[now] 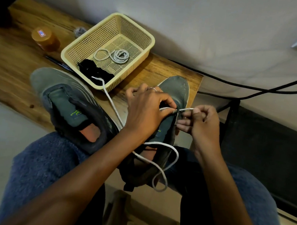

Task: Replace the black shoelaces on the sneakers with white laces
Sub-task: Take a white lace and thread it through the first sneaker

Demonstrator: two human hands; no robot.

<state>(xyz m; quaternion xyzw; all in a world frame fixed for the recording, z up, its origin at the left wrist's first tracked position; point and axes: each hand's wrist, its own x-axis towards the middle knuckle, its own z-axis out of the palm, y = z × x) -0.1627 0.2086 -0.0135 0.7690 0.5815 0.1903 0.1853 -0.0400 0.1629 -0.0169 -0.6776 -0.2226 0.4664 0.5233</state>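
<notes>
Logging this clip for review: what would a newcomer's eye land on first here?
First, the two hands at centre: the left hand steadies a grey sneaker while the right hand pinches a white lace at its eyelets. Next, the second, unlaced sneaker on the wooden table to the left. Behind them, a yellow basket holds a coiled white lace and the removed black laces.

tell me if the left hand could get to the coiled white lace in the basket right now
Probably not at once: the left hand is busy holding the sneaker being laced. The way itself looks free, since the coiled white lace lies uncovered in the open basket just beyond.
</notes>
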